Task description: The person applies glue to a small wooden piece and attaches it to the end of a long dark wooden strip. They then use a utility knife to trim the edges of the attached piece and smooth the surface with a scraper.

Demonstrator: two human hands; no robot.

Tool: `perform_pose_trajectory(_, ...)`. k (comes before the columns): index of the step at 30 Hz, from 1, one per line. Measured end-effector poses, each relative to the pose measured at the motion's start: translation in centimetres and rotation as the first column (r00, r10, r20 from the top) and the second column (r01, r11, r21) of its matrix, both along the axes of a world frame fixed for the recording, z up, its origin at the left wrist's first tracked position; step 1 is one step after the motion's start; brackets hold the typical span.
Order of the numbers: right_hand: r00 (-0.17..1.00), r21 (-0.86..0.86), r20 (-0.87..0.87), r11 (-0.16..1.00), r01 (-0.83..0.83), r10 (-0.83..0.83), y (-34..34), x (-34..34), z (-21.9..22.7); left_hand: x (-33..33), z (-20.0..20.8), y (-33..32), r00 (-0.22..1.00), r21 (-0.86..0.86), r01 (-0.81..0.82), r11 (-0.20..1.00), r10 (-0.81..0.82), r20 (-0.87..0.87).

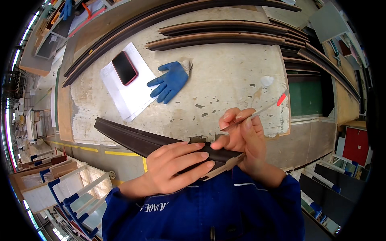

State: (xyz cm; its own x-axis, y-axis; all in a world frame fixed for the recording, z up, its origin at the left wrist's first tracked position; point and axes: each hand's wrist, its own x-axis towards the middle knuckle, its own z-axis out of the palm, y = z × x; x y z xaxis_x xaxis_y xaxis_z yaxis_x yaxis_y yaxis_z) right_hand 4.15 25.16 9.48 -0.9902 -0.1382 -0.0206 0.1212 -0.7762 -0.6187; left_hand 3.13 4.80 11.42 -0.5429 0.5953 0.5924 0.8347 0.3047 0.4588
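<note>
A dark brown moulding [132, 135] slants across in front of my body, its pale cut end toward the right. My left hand [171, 165] lies over the moulding near that end, fingers bent round it. Just beyond the same end, my right hand [251, 140] pinches a slim metal tool [263, 110] with a red tip pointing away to the right. The tool's exact kind is unclear. One fingertip of the right hand rests at the moulding's upper edge. Both hands are bare.
On the worn pale workbench [229, 90] lie papers [136, 98], a phone [125, 68] and a blue work glove [171, 82]. More dark mouldings [217, 40] extend along the far side and right. A cart with blue-padded bars [66, 201] stands at lower left, a red cabinet [356, 146] at right.
</note>
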Motion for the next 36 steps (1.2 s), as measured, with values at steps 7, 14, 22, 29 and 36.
perform_pose_trajectory(7,0.999,0.042,0.005,0.998,-0.041,0.041,-0.1,0.0,0.6,-0.1,1.4,0.3,0.965,0.015,0.012,1.0,-0.015,0.262)
perform_pose_trajectory(14,0.99,-0.02,0.129,0.999,-0.046,0.048,-0.3,0.3,1.5,-0.4,2.1,-0.2,0.921,-0.008,0.079,0.997,-0.07,0.382)
perform_pose_trajectory(22,0.985,-0.055,0.163,0.998,-0.037,0.046,-0.2,0.3,1.1,-0.5,1.9,-0.3,0.92,-0.039,0.101,0.994,-0.079,0.384)
perform_pose_trajectory(29,0.965,-0.099,0.251,0.994,-0.047,0.071,-0.1,0.2,1.5,-0.7,1.9,-0.2,0.923,-0.05,0.135,0.99,-0.107,0.37)
perform_pose_trajectory(36,0.954,-0.177,0.295,0.984,-0.007,0.06,-0.3,0.3,1.1,-1.6,2.5,-0.2,0.897,-0.109,0.211,0.971,-0.148,0.418)
